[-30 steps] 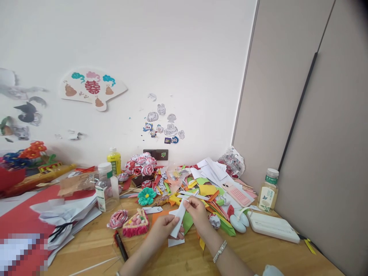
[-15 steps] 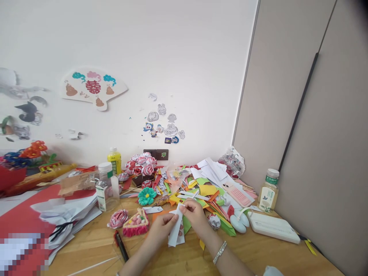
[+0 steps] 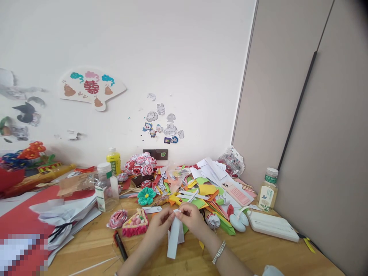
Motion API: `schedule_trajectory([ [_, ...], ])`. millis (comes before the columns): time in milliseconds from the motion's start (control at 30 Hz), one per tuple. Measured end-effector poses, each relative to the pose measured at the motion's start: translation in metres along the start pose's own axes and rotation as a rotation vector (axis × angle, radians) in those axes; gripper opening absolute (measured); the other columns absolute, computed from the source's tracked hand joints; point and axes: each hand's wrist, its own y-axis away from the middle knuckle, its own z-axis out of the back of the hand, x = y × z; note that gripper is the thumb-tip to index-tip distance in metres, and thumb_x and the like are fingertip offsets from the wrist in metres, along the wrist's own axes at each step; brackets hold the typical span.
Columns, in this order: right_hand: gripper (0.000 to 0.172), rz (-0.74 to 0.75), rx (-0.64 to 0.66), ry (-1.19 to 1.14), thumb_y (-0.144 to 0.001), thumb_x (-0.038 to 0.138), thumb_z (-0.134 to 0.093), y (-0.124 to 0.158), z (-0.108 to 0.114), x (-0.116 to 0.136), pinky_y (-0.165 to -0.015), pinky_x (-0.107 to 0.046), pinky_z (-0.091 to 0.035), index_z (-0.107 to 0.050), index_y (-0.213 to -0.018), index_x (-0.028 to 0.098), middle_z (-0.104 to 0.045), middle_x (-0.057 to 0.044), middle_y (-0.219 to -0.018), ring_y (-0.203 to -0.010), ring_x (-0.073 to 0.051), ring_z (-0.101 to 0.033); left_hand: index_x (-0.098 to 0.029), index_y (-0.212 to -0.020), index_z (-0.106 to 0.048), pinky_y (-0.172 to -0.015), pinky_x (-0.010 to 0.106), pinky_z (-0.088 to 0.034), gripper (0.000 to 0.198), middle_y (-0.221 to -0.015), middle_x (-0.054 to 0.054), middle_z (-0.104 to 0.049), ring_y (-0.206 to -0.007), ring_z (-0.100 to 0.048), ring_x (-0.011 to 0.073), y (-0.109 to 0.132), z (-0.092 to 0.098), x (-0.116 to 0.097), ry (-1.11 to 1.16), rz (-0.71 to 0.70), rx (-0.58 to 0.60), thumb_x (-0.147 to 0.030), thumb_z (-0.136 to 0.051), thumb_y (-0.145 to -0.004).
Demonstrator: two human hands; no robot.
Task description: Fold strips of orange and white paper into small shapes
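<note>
Both hands meet over the front middle of the wooden table. My left hand [image 3: 160, 224] pinches the top of a white paper strip [image 3: 173, 239] between thumb and finger. Right beside it, my right hand [image 3: 189, 217] grips the same top end, its fingers closed and the thumb on the paper. The strip hangs down toward me, narrow and flat. Behind it another piece of white paper [image 3: 181, 234] partly shows. A silver bracelet [image 3: 219, 252] circles my right wrist.
Left of my hands lie a black marker [image 3: 120, 245], a triangular box [image 3: 136, 222] of small candy-like pieces and a pink paper rose [image 3: 117, 219]. Behind is a heap of colored paper scraps [image 3: 208, 189]. A white power bank [image 3: 273, 226] and a bottle [image 3: 267, 190] stand right.
My hands have come closer together at the strip's top end. The strip has swung to hang more toward me, hiding more of the paper behind it.
</note>
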Motion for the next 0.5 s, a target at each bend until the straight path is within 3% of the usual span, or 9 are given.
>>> schedule_trajectory([
  [333,0.023,0.005,0.081,-0.005,-0.072,0.027,-0.052,0.0021,-0.0033,0.0020,-0.052,-0.019,-0.032,-0.049,-0.053,0.017,-0.041,0.003,-0.056,-0.054,-0.009,-0.037,-0.018,-0.058,-0.043,-0.050,0.020,-0.031,0.031,-0.054,-0.006,-0.037,-0.053,-0.037,0.0097,-0.0020,0.0013,0.0029,0.040,-0.035,-0.003,-0.047,-0.046,-0.068],
  [500,0.026,-0.034,0.045,-0.020,-0.072,0.031,-0.052,0.0022,-0.0044,-0.0009,-0.048,-0.019,-0.030,-0.047,-0.051,0.016,-0.036,0.004,-0.052,-0.052,-0.009,-0.035,-0.019,-0.058,-0.040,-0.045,0.019,-0.028,0.034,-0.050,-0.007,-0.035,-0.047,-0.035,0.0090,-0.0046,0.0007,0.0086,0.053,-0.008,-0.010,-0.051,-0.044,-0.069],
])
